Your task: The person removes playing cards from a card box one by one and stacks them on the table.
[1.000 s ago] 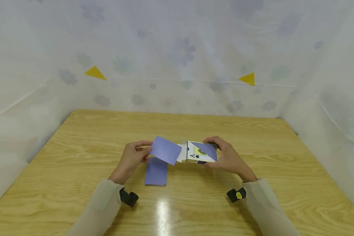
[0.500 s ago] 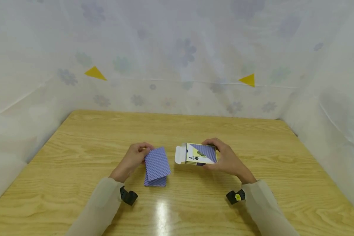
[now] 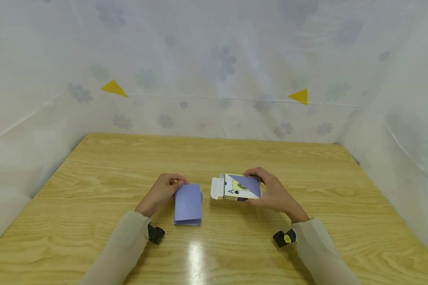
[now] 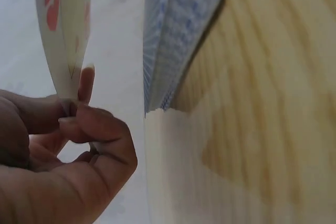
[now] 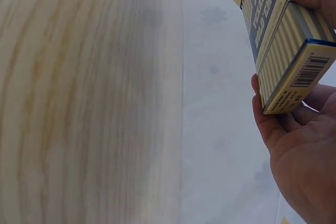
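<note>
My left hand [image 3: 164,190] pinches a blue-backed playing card [image 3: 188,201] by its top left corner, between thumb and fingertips. In the left wrist view red heart marks show on its face, and a gap separates it from the stack of cards [image 4: 184,19] on the wood. Seen from the head, the card overlaps nearly all of that stack, whose near and right edges peek out. The right hand [image 3: 274,194] grips a card box [image 3: 244,187] by its long sides, ace of spades print facing up. Its open end and white flap [image 3: 216,188] point left; the right wrist view shows its barcode end [image 5: 310,72].
Both hands work over a wood-grain table [image 3: 92,174], with its far edge against a white flowered sheet [image 3: 199,59]. Two yellow triangles [image 3: 115,88] mark that sheet. Black wrist cameras [image 3: 157,234] stick out inward from both sleeves.
The left hand has brought the card from beside the box's flap left and down over the stack, turning it nearly in line with it. The right hand and box have barely shifted.
</note>
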A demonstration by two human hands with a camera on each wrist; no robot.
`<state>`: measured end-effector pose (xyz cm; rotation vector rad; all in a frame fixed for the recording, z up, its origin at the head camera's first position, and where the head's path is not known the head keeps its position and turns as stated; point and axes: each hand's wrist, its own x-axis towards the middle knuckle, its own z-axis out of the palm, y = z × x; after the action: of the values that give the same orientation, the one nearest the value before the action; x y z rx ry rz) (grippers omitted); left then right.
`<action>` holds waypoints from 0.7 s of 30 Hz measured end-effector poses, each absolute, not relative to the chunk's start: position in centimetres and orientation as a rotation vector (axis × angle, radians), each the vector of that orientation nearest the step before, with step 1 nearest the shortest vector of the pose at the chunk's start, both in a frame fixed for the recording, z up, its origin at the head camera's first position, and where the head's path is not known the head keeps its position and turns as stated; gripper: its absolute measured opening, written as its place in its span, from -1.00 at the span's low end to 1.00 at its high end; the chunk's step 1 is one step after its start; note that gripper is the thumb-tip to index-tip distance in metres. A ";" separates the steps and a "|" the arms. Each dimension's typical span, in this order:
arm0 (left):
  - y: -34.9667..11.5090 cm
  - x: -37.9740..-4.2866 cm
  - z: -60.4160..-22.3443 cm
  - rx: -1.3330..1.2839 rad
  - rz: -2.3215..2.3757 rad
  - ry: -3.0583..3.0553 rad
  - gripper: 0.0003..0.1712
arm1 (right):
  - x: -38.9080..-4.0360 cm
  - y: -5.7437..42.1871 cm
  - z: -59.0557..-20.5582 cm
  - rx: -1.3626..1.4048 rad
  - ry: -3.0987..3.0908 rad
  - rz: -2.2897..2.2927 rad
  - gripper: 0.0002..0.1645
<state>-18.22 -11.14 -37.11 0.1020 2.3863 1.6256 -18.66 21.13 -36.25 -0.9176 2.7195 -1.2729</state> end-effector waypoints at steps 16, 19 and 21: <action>-10.9 -18.9 -37.8 0.179 1.385 2.489 -0.76 | -18.4 21.1 -36.7 -0.929 2.714 -1.271 -0.26; -10.9 -18.8 -37.8 0.151 1.370 2.476 -0.79 | -18.4 21.1 -36.8 -0.924 2.717 -1.261 -0.26; -11.0 -18.8 -37.8 0.158 1.359 2.478 -0.78 | -18.5 21.1 -36.8 -0.929 2.718 -1.257 -0.26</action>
<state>-18.81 -11.04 -37.75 0.1582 2.4778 1.3592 -18.52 21.14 -36.80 -0.9291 2.7183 -1.2573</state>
